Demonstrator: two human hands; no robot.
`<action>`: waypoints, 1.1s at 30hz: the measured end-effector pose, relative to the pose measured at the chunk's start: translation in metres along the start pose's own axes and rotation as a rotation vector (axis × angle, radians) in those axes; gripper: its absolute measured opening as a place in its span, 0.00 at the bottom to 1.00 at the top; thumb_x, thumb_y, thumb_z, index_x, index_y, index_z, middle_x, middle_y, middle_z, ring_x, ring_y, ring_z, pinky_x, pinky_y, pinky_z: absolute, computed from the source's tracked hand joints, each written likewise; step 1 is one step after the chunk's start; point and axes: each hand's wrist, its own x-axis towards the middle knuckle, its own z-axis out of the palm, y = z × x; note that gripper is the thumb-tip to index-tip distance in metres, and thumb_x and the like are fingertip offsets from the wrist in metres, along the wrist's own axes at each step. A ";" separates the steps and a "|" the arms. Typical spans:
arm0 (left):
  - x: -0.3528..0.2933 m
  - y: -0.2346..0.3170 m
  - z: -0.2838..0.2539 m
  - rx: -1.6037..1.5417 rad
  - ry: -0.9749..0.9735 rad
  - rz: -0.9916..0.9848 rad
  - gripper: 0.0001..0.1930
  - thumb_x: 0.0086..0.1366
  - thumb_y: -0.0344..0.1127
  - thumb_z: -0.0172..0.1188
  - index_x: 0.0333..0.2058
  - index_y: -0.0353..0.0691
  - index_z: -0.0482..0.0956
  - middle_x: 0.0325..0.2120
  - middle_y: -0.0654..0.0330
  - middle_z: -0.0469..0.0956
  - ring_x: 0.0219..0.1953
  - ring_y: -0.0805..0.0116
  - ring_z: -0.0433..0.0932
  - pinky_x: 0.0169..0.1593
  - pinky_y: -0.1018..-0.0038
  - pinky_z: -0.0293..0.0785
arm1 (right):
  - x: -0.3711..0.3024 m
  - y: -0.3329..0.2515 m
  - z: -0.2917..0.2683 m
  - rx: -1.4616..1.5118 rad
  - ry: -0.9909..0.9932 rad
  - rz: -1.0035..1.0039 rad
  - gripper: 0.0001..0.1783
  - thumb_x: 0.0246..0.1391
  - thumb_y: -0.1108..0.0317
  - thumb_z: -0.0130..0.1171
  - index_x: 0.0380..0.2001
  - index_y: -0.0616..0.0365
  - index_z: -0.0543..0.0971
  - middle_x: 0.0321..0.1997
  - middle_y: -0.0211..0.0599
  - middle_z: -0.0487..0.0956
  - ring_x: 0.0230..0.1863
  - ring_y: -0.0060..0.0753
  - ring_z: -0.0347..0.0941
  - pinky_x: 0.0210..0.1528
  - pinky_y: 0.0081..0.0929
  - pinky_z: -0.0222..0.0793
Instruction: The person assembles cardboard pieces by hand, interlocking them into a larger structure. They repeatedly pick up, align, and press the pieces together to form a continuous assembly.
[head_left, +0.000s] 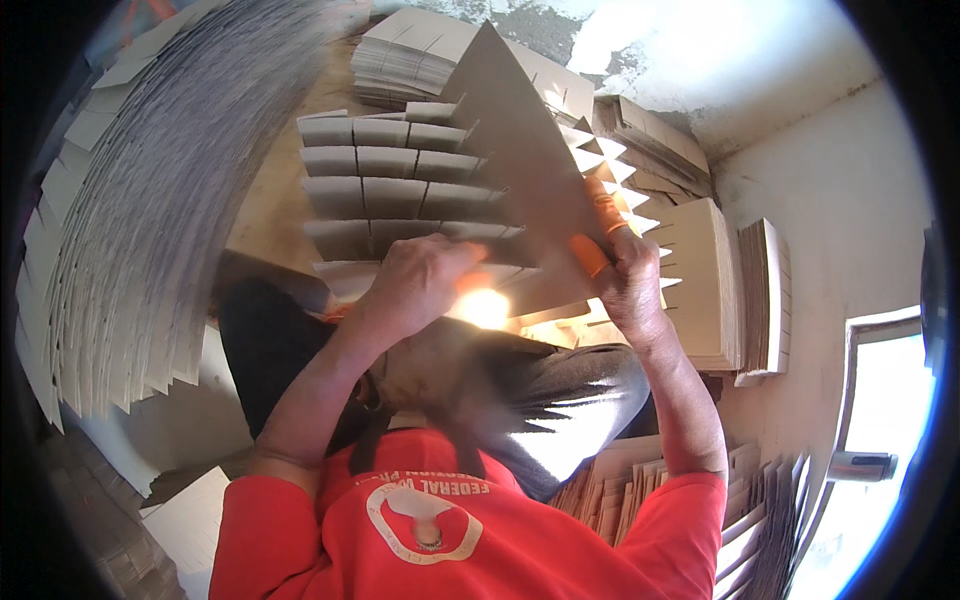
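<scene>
In my right hand, closed at the right edge, is a large grey-brown cardboard sheet. It stands tilted with one corner pointing up. Orange covers sit on the thumb and a finger of that hand. Behind the sheet spreads a grid of interlocked slotted cardboard strips, its cells showing on both sides. My left hand is curled at the grid's near edge, close to the sheet's lower part. Orange shows at its fingertips, but blur and a bright glare hide what they grip.
A long, dense row of cardboard pieces curves along the left. Slotted cardboard stacks lie at the back, with more stacks at the right by the wall. Further cardboard pieces stand at the lower right. My crossed legs are below the grid.
</scene>
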 end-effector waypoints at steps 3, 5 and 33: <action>0.023 -0.005 -0.032 -0.009 0.053 0.027 0.11 0.56 0.33 0.68 0.37 0.35 0.82 0.29 0.49 0.81 0.31 0.51 0.80 0.35 0.62 0.76 | 0.002 0.000 -0.003 0.034 -0.060 0.065 0.34 0.54 0.81 0.58 0.65 0.63 0.64 0.23 0.44 0.75 0.19 0.29 0.69 0.28 0.20 0.67; 0.048 -0.031 -0.054 0.049 0.108 -0.015 0.13 0.57 0.34 0.68 0.39 0.33 0.81 0.30 0.47 0.80 0.32 0.48 0.79 0.37 0.61 0.75 | 0.003 0.006 -0.002 0.017 -0.078 -0.015 0.34 0.54 0.81 0.58 0.65 0.63 0.64 0.23 0.45 0.75 0.19 0.29 0.69 0.28 0.20 0.67; 0.153 -0.173 -0.015 0.441 -0.073 -0.137 0.05 0.53 0.23 0.59 0.31 0.31 0.78 0.33 0.42 0.79 0.40 0.40 0.78 0.43 0.53 0.74 | 0.034 -0.013 0.013 0.050 -0.319 -0.136 0.40 0.53 0.83 0.56 0.69 0.64 0.55 0.33 0.52 0.81 0.29 0.43 0.79 0.34 0.28 0.72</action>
